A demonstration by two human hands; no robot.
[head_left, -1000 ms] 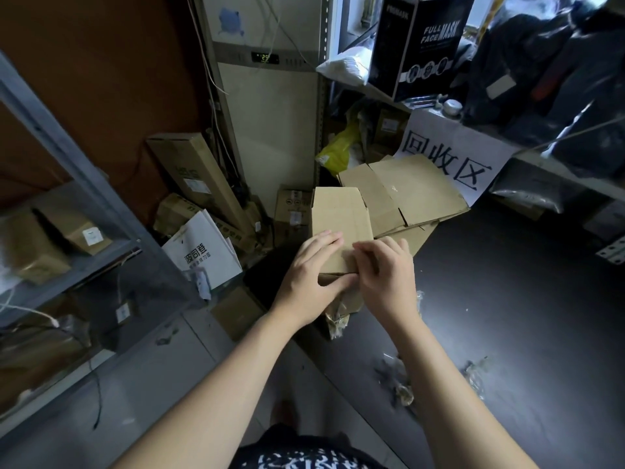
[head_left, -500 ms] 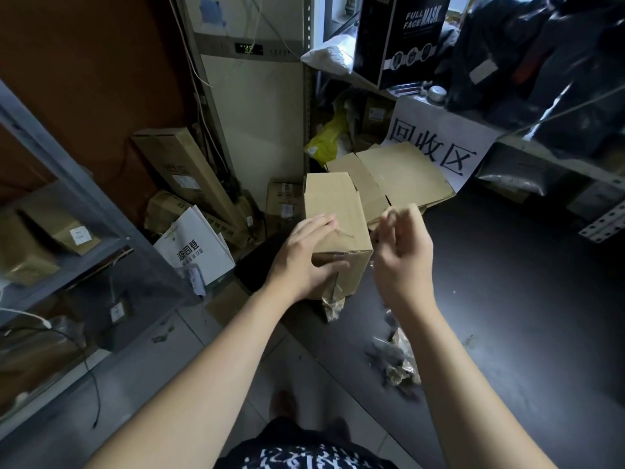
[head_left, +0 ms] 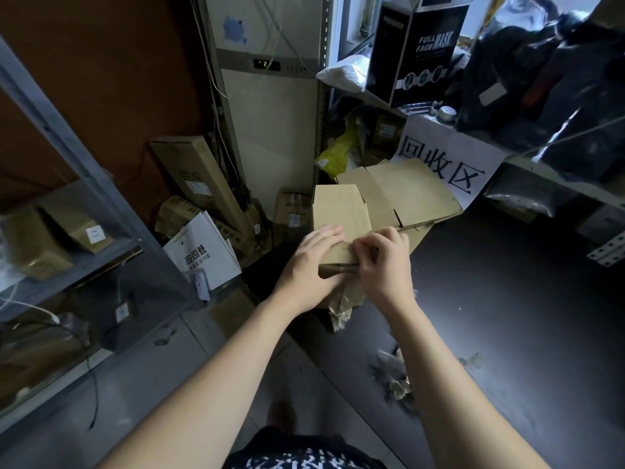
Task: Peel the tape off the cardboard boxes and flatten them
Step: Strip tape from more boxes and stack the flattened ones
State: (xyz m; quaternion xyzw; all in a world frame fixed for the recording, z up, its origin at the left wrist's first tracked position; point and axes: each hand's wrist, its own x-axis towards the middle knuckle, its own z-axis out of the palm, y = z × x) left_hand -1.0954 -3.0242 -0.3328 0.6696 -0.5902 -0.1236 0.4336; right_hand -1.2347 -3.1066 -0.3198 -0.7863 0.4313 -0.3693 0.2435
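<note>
At the bottom edge your patterned shirt (head_left: pixel 304 458) is cut off by the frame, and both bare forearms reach forward from it. Just right of your right forearm, crumpled tape scraps (head_left: pixel 395 380) lie on the dark tabletop (head_left: pixel 507 316); they are too tangled to count.

Your left hand (head_left: pixel 307 269) rests on the cardboard box (head_left: pixel 338 214), fingers straight and together, flat on its top face. Its thumb is hard to make out against the box's shadowed near side. Your right hand (head_left: pixel 382 265) is just beside it, fingers curled and bunched at the box's near top edge. Your own knuckles hide the fingertips, so you cannot tell whether they pinch tape or only press on cardboard.

The box sits at the near left corner of the tabletop, its base hidden behind your hands. A wrinkled tape strip (head_left: pixel 341 311) hangs below it.

Touching the box on its far right side is a stack of flattened cardboard (head_left: pixel 412 191), which covers the lower edge of a paper sign (head_left: pixel 449 160). Left of the table, a white paper bag (head_left: pixel 203 255) leans among cartons on the floor, partly hiding them. Farther back, a black mask carton (head_left: pixel 426 52) is cut off at the top.
</note>
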